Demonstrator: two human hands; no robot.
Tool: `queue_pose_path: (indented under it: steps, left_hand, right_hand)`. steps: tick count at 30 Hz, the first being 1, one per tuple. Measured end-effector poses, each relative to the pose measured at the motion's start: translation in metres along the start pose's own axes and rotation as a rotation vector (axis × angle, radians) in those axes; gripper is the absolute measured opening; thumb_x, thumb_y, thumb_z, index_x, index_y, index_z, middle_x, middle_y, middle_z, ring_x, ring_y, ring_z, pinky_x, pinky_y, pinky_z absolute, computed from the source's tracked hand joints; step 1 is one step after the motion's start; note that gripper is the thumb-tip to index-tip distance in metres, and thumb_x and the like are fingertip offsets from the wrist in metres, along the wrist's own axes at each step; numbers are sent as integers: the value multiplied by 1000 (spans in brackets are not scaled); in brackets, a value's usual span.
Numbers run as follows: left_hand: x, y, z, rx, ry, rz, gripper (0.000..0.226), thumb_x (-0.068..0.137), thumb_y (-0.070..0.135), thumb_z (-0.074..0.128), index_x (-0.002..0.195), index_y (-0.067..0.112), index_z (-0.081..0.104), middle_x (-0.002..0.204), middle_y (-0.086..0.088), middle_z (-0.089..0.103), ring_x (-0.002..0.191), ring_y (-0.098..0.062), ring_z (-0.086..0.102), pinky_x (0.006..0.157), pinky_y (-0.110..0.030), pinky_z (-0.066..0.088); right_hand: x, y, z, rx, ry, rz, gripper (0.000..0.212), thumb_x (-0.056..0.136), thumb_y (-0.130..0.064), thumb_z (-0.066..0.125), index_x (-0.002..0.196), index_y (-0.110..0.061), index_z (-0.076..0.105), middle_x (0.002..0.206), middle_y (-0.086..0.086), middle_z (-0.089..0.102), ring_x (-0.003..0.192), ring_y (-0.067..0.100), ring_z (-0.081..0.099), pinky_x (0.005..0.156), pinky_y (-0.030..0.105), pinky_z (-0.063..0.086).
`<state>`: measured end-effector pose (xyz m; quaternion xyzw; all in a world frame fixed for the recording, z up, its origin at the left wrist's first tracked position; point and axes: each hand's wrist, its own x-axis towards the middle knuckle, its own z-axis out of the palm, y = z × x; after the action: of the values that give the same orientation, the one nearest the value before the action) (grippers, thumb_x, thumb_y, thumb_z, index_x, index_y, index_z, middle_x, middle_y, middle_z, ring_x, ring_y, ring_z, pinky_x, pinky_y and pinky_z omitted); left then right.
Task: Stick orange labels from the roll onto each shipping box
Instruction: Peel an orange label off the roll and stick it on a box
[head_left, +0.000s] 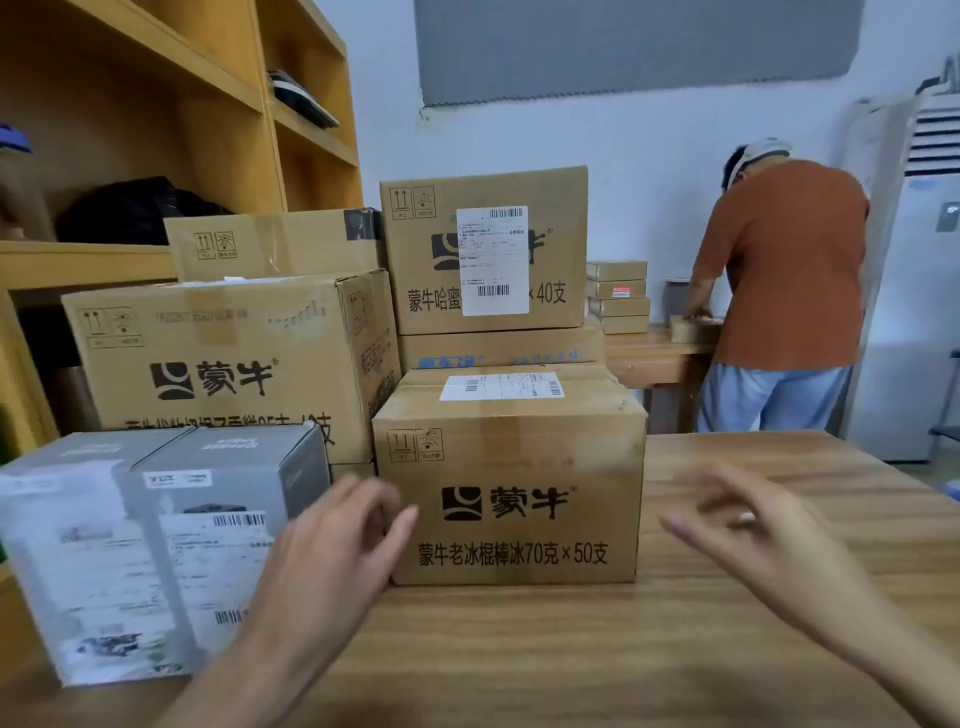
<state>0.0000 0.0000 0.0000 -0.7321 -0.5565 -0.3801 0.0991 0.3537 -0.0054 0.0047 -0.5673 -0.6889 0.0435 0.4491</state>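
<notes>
Box: brown cardboard shipping box (511, 483), mid wooden table (571, 649), no orange sticker visible
Roll: orange label roll nowhere in shot
Left hand (337, 540): by box's left edge, fingers loosely curled, blurry, empty
Right hand (743, 525): just right of box, fingers spread, empty
Risk: probably shoving it into the grey carton (156, 545) alongside, or skipping a box

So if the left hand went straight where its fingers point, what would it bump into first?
Most likely the brown box in front. The left hand points up and right at that box's left edge. The fingers are blurred, so they may be touching it already.
</notes>
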Motion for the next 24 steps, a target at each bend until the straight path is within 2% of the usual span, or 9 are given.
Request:
queue_pose_path:
  steps: [1, 3, 5, 7, 9, 12, 15, 20, 24]
  left_hand:
    - [19, 9, -1, 32, 14, 11, 30, 93, 58, 56, 114, 38, 63, 112, 21, 58, 73, 2, 59, 71, -26, 52]
    - [42, 19, 5, 171, -31, -33, 57, 95, 57, 56, 146, 33, 46, 141, 10, 44, 76, -9, 63, 75, -31, 56]
    - [55, 19, 13, 264, -84, -98, 69, 96, 61, 53, 154, 32, 30, 158, 2, 28, 79, -17, 67, 74, -34, 56]
    - [65, 16, 21, 311, -129, -140, 73, 96, 64, 48, 156, 31, 22, 165, -5, 16, 83, -24, 70, 74, -39, 57]
    - [71, 9, 30, 323, -166, -181, 73, 98, 65, 42, 158, 32, 15, 168, -9, 10, 87, -28, 70, 75, -40, 58]
    - [70, 6, 35, 271, -212, -198, 69, 102, 59, 38, 160, 36, 9, 170, -9, 0, 96, -33, 69, 83, -43, 58]
    - [66, 10, 36, 164, -223, -229, 64, 105, 52, 38, 160, 39, 9, 170, -9, -7, 115, -43, 62, 96, -49, 52]
    - [57, 19, 33, 150, -215, -169, 57, 107, 47, 33, 160, 40, 14, 169, -9, 3, 141, -45, 35, 107, -55, 43]
    - [44, 35, 29, 62, -208, -111, 54, 107, 43, 38, 159, 40, 21, 166, -8, 7, 141, -40, 37, 110, -53, 40]
  right_hand:
    - [20, -6, 3, -18, 23, -37, 51, 71, -76, 63, 112, -44, 60, 109, -21, 65, 95, 0, 62, 83, 37, 53]
    - [51, -14, 13, -71, 32, -75, 60, 78, -66, 64, 132, -45, 48, 133, -14, 53, 117, 8, 55, 95, 43, 49]
    - [73, -12, 26, -83, -2, -72, 74, 78, -69, 61, 143, -47, 34, 150, -7, 41, 137, 13, 41, 105, 49, 43]
    - [88, -11, 40, -74, -39, -47, 82, 77, -72, 61, 148, -48, 27, 157, -1, 34, 145, 18, 32, 109, 51, 39]
    - [97, -5, 50, -53, -66, 16, 83, 79, -67, 66, 149, -45, 26, 155, 3, 37, 145, 22, 31, 104, 46, 40]
    - [96, -3, 59, -21, -88, 57, 73, 84, -55, 69, 146, -36, 34, 140, 5, 53, 129, 26, 47, 86, 35, 38]
    - [92, 0, 63, 66, -80, 53, 63, 88, -43, 71, 141, -32, 40, 129, 1, 61, 120, 25, 54, 82, 30, 36]
    - [80, 7, 50, 74, 20, 76, 67, 82, -44, 76, 141, -35, 45, 129, 3, 64, 122, 26, 55, 91, 37, 44]
    - [62, 18, 28, 71, 57, 76, 69, 79, -46, 78, 140, -35, 49, 128, 2, 66, 123, 27, 55, 101, 43, 45]
